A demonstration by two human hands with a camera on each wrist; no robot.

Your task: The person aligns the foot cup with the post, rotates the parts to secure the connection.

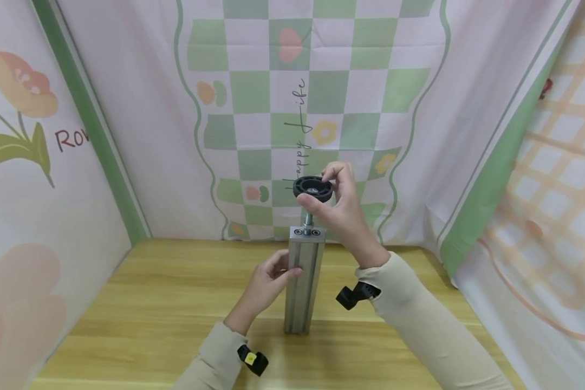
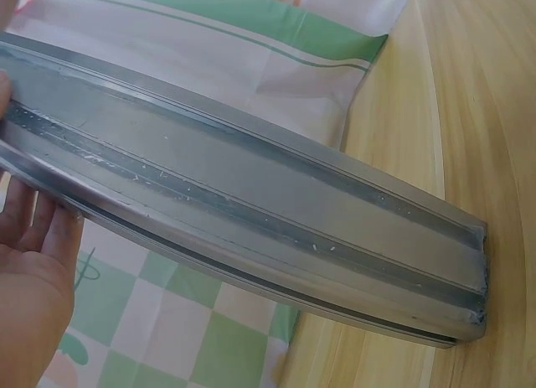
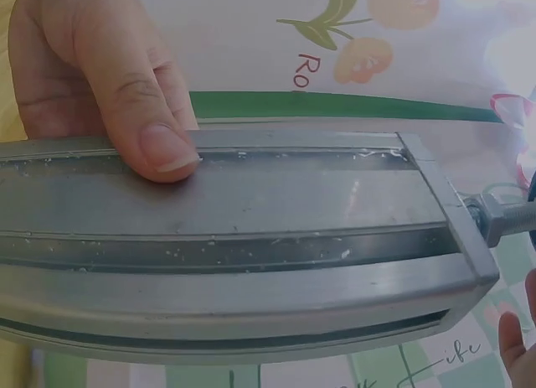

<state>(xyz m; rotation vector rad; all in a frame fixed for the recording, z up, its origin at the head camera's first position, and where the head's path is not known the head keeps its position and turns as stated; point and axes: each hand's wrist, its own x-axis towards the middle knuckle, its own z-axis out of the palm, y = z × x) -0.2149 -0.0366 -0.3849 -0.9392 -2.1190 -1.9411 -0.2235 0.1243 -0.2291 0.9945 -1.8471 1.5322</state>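
Metal post point(image 1: 301, 292) stands upright mid-table, a threaded stem point(image 1: 308, 219) at its top carrying a black disc point(image 1: 304, 189). Right hand point(image 1: 345, 212), raised at right, pinches the disc's rim, thumb near, fingers far. Left hand point(image 1: 269, 280), lower, grips the post's left side, thumb forward. Wooden table point(image 1: 175, 303) beneath; printed cloth point(image 1: 248, 92) hangs at the far side.

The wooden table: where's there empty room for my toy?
The table is bare between the left sleeve and left cloth and, more narrowly, between the right sleeve and right cloth. The middle is crowded: the metal post rises there, held by the left grip.
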